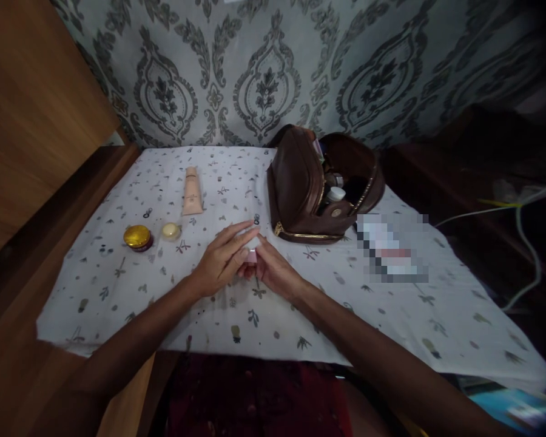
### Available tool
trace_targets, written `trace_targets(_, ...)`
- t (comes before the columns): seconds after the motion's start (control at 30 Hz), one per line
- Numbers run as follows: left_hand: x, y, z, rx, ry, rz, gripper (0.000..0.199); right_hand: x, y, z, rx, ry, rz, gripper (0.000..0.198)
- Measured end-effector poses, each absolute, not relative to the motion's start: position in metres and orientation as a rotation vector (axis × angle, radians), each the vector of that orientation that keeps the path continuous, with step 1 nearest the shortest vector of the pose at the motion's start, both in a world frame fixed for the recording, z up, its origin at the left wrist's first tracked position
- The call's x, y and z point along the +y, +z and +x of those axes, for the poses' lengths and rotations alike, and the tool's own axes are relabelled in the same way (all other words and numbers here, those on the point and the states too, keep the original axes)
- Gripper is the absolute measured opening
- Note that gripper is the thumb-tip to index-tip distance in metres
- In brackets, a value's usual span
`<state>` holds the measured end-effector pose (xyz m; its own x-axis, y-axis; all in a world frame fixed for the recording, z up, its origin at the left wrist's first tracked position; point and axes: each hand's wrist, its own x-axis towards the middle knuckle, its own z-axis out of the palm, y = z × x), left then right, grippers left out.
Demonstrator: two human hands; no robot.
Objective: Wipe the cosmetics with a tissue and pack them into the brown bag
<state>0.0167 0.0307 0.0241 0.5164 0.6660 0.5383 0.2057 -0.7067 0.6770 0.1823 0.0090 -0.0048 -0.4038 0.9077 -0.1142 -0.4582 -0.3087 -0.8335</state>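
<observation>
Above the middle of the patterned cloth, my left hand and my right hand meet around a small pink container. My right fingers curl under and around it. From the other side, my left thumb and long, nearly straight fingers close over it, so its top is mostly hidden. What kind of container it is I cannot make out. Left of my hands lie a round cream-coloured jar and a dark jar with a gold lid. Behind them is a peach squeeze tube.
A brown zippered cosmetic bag gapes at the back right, with a white-capped bottle among its contents. A blurred-out flat item lies right of it. White cables hang past the table's right side. A patterned curtain hangs behind.
</observation>
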Motion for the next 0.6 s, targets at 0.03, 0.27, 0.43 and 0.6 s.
trace_targets(0.03,0.03,0.026,0.017,0.736,1.091,2.164,0.042,0.007,-0.004,0.182,-0.974,1.821,-0.742,0.06)
trace_targets(0.27,0.031,0.028,0.022,0.862,0.945,1.749,0.052,0.001,0.0,0.177,-1.279,1.616,-0.918,0.063)
trace_targets(0.43,0.033,0.026,0.021,0.969,0.99,1.697,0.05,0.004,-0.003,0.176,-1.22,1.456,-0.999,0.071)
trace_targets(0.6,0.039,0.023,0.019,1.004,0.941,1.668,0.052,0.006,0.009,0.181,-1.184,1.353,-0.966,0.062)
